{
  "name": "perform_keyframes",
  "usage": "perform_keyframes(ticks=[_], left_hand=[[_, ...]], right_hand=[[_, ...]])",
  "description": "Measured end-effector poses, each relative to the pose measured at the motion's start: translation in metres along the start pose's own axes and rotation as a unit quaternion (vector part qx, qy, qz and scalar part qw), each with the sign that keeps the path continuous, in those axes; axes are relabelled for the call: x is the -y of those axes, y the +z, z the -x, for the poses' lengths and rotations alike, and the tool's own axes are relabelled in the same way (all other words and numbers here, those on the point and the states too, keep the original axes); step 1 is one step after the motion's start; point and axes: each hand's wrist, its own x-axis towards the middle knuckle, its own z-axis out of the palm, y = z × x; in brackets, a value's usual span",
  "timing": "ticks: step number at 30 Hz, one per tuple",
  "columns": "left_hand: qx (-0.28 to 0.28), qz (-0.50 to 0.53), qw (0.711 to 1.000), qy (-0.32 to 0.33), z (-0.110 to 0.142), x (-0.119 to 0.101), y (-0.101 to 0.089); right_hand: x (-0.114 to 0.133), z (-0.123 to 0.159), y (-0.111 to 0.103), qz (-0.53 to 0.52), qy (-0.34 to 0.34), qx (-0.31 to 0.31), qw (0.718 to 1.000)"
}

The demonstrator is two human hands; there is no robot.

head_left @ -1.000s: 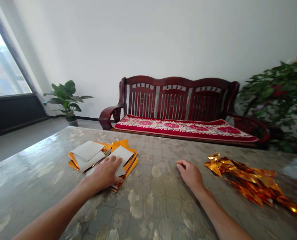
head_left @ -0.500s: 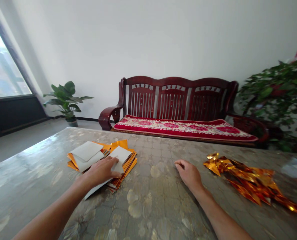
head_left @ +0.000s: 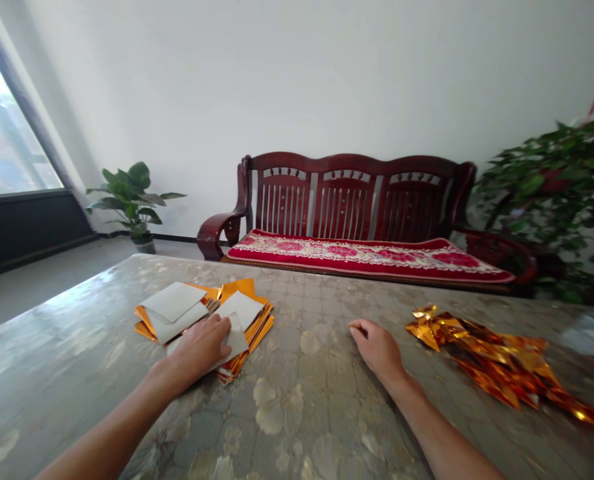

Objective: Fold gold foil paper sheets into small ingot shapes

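A loose stack of square paper sheets (head_left: 249, 319), gold on one side and white on the other, lies on the table left of centre. My left hand (head_left: 201, 348) rests on its near corner, fingers curled over the top white sheet (head_left: 234, 341) and pressing it. My right hand (head_left: 377, 347) lies palm down on the bare table near the middle, fingers loosely bent, holding nothing. A heap of folded gold foil pieces (head_left: 497, 363) sits just right of that hand.
The table (head_left: 287, 413) has a glossy grey floral cover. Beyond its far edge stands a dark red wooden bench (head_left: 357, 207) with a red cushion. A potted plant (head_left: 131, 197) is at the back left, a leafy plant (head_left: 561, 193) at the right.
My left hand pulled the top white sheet toward me off the stack's near corner, then brought it back onto the stack. My right hand barely moved.
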Motion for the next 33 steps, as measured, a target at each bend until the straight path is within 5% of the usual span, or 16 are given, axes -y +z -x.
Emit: perform_keyframes(ticks=[10, 22, 27, 33], left_hand=[[0.026, -0.013, 0.999, -0.041, 0.012, -0.024, -0.021], [-0.028, -0.041, 0.999, -0.017, 0.012, -0.022, -0.012], [-0.081, -0.041, 0.988, 0.124, 0.012, -0.045, -0.010], [-0.146, -0.068, 0.940, 0.300, -0.001, -0.088, -0.003]], right_hand=[[0.001, 0.000, 0.000, 0.001, 0.000, 0.000, 1.000], [0.002, 0.001, -0.002, 0.002, 0.002, 0.003, 1.000], [0.005, 0.004, 0.000, -0.009, -0.047, -0.009, 0.999], [0.019, 0.016, 0.002, -0.079, -0.219, 0.047, 0.971]])
